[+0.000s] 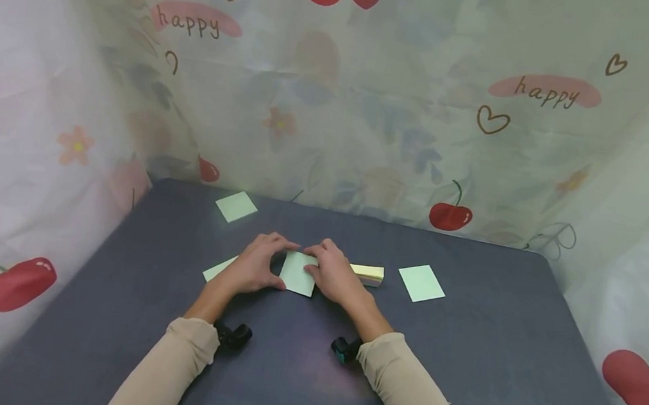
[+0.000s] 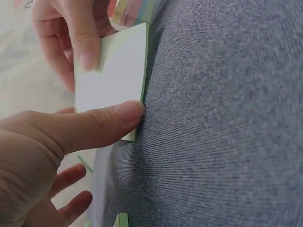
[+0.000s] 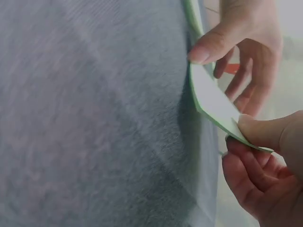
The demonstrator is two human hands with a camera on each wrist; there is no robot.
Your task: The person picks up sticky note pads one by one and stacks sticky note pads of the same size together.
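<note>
Between both hands is a pale green sticky-note pad (image 1: 297, 273), thin and square, its right side bent up in the right wrist view. My right hand (image 1: 334, 273) pinches that side, thumb on the face and fingers underneath. At the opposite side, my left hand (image 1: 256, 264) holds the pad; its thumb (image 2: 102, 125) lies across a corner while the other fingers spread behind. Just beyond the right hand sits a block of multicoloured sticky notes (image 1: 369, 275), partly covered by that hand.
More pale green squares lie on the dark grey table (image 1: 297, 380): one at the back left (image 1: 236, 206), one to the right (image 1: 422, 283), and another (image 1: 219, 268) partly hidden by the left hand. A printed curtain (image 1: 335, 152) encloses the back and sides.
</note>
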